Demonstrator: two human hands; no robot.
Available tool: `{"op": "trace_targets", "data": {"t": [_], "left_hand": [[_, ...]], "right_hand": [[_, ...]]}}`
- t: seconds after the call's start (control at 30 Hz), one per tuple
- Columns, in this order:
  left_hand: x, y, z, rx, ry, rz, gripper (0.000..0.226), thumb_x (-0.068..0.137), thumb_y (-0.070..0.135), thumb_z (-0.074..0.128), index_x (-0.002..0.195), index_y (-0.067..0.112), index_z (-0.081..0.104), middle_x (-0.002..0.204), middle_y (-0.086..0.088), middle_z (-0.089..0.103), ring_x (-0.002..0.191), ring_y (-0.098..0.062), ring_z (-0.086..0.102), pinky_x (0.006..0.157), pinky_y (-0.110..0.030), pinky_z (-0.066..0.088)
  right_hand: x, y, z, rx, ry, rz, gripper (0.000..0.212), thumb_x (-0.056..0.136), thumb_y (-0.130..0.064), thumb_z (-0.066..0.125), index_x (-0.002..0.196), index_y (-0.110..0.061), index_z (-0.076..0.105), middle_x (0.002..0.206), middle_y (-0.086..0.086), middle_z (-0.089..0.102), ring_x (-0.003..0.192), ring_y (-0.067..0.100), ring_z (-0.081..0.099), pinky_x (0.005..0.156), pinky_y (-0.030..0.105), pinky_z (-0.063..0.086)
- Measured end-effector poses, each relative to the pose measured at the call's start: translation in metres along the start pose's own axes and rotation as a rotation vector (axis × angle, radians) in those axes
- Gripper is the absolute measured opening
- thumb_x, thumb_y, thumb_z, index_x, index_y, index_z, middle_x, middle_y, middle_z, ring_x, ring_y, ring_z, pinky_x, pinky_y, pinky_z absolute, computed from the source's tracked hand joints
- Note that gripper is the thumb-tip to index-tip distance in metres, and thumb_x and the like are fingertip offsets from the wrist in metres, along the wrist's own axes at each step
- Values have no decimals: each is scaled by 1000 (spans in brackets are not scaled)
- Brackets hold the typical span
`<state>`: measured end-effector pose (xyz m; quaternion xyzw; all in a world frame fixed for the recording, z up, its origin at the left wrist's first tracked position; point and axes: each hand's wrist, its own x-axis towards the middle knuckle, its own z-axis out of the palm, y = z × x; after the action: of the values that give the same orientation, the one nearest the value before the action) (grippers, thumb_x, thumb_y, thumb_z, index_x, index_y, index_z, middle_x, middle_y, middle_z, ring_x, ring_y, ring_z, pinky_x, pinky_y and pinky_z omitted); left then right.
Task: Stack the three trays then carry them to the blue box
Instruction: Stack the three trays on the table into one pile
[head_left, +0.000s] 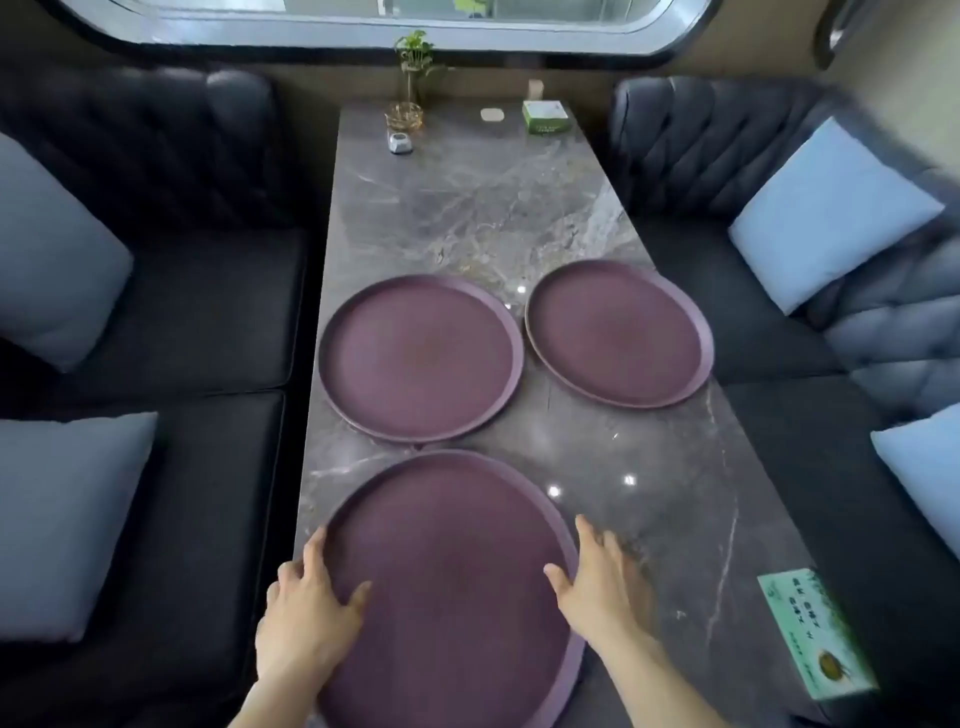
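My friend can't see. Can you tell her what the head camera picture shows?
A person's left hand and right hand are on the two sides of the nearest purple tray, thumbs on top. Two more purple trays, the left tray and the right tray, lie apart farther along a grey marble table between dark sofas.

Daylight from window (395, 21), glare spots on table (587, 483), edges warped & blurry, esp. right.

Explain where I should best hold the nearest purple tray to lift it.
Take the nearest tray at its raised rim, from left and right sides together. It is wide, flat and shallow, so opposite grips keep it level. The left hand and right hand straddle that rim.
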<state>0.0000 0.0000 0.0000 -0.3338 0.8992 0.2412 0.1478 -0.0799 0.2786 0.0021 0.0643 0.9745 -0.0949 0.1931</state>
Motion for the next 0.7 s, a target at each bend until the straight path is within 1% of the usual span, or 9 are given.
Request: {"op": "trace_targets", "data": {"t": [0.1, 0.2, 0.27, 0.33, 0.47, 0.6, 0.7], "left_hand": [[4, 8, 11, -6, 21, -74, 94, 78, 55, 71, 154, 28, 23, 141, -12, 42, 129, -35, 39, 93, -50, 47], [9, 14, 21, -37, 50, -149, 100, 70, 51, 81, 152, 27, 29, 139, -16, 40, 129, -40, 34, 99, -56, 43], [12, 20, 27, -38, 62, -183, 103, 63, 48, 87, 149, 28, 33, 137, -16, 39, 128, -40, 33, 99, -57, 43], [12, 30, 34, -50, 79, -179, 105, 58, 44, 91, 146, 27, 38, 134, -18, 41, 126, -41, 34, 99, -57, 42], [13, 66, 51, -112, 100, -136, 101, 56, 38, 93, 142, 27, 42, 130, -20, 43, 125, -42, 35, 104, -55, 37], [16, 107, 70, -200, 116, -69, 97, 56, 32, 93, 141, 25, 46, 127, -19, 45, 124, -42, 38, 105, -53, 37], [16, 134, 82, -235, 101, -52, 96, 58, 32, 92, 141, 28, 44, 125, -16, 43, 124, -38, 37, 104, -50, 38]], "right_hand": [[11, 11, 10, 149, -45, 8, 59, 93, -42, 64, 146, -28, 42, 136, -3, 59, 120, 23, 61, 91, 34, 50], [21, 21, 14, 257, -44, 21, 46, 91, -20, 68, 134, -29, 55, 118, -4, 67, 109, 21, 65, 84, 33, 52], [30, 29, 11, 307, -30, 33, 44, 89, -8, 66, 128, -28, 62, 106, -2, 69, 103, 22, 66, 83, 35, 55], [40, 37, 6, 341, -9, 58, 44, 89, -2, 63, 127, -24, 64, 99, -1, 66, 99, 23, 66, 83, 37, 56], [68, 60, -14, 308, 93, 92, 43, 90, -2, 62, 128, -23, 64, 109, 4, 70, 99, 26, 68, 78, 37, 56], [100, 86, -38, 264, 170, 83, 41, 91, -9, 66, 129, -23, 64, 108, 3, 70, 95, 28, 69, 69, 31, 48], [120, 102, -49, 234, 193, 82, 44, 91, -16, 68, 134, -22, 61, 112, 5, 68, 97, 30, 69, 73, 36, 53]]}}
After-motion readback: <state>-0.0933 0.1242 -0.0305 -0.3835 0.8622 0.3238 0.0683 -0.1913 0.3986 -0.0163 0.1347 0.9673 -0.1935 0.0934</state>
